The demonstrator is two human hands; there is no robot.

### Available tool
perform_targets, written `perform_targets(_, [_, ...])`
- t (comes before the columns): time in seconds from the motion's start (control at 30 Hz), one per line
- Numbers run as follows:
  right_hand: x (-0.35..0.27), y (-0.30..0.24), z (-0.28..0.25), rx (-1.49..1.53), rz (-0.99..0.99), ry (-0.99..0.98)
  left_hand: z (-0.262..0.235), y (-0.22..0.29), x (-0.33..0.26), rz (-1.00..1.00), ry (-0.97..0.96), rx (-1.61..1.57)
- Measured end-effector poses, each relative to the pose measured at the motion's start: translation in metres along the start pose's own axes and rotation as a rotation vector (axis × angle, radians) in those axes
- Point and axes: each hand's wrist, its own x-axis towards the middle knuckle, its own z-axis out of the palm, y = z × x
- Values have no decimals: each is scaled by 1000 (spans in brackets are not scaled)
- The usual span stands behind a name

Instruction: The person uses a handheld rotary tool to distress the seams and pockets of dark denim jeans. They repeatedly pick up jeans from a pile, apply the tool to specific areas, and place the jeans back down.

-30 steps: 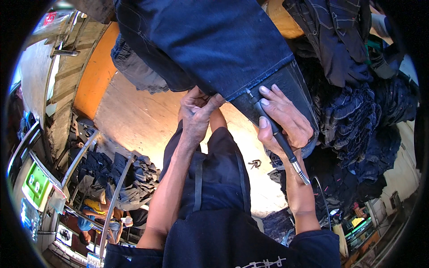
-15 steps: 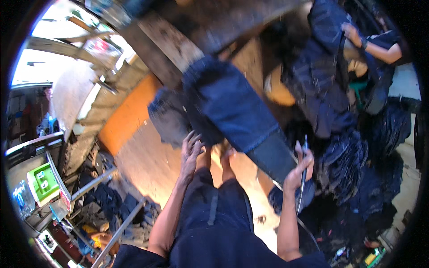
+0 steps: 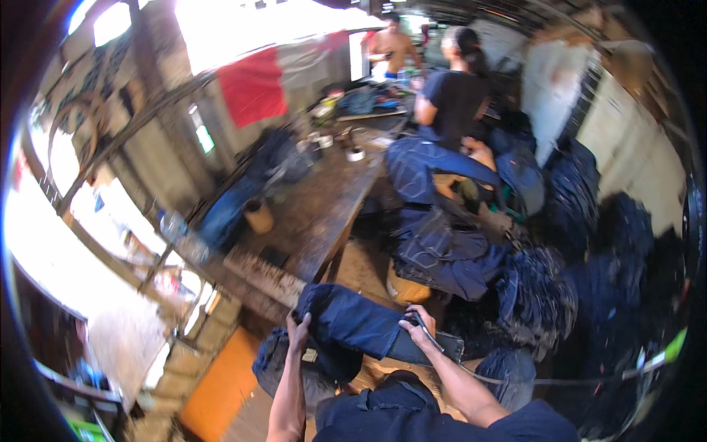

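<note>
Low in the view, both hands on a dark blue pair of jeans (image 3: 353, 324) draped across the lap. Left hand (image 3: 298, 328) closed over the cloth at its left edge, fingers curled into the fold. Right hand (image 3: 416, 328) pressing down on the leg of the jeans, clasping a slim dark tool (image 3: 426, 333) — kind too blurred to tell. Beyond the hands, a long wooden bench (image 3: 324, 199) strewn with small items. To the right of the hands, heaps of dark denim (image 3: 530, 295). Farther off, a seated person in a dark shirt (image 3: 453, 99) at the bench's far end.
</note>
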Motion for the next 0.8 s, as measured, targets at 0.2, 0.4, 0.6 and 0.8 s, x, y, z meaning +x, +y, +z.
perform_targets(0.2, [10,8,4,102,-329,3,-41,10,-1,-288,-303,-182])
perform_targets(0.4, [10,48,-38,128,-242,-23,-22,41,-64,318,-299,490])
perform_targets(0.6, [-38,93,-185,207,-134,-60,74,61,-134,756,-201,780])
perform_targets(0.8, [-27,129,-319,-349,40,604,270,55,-261,762,-405,730])
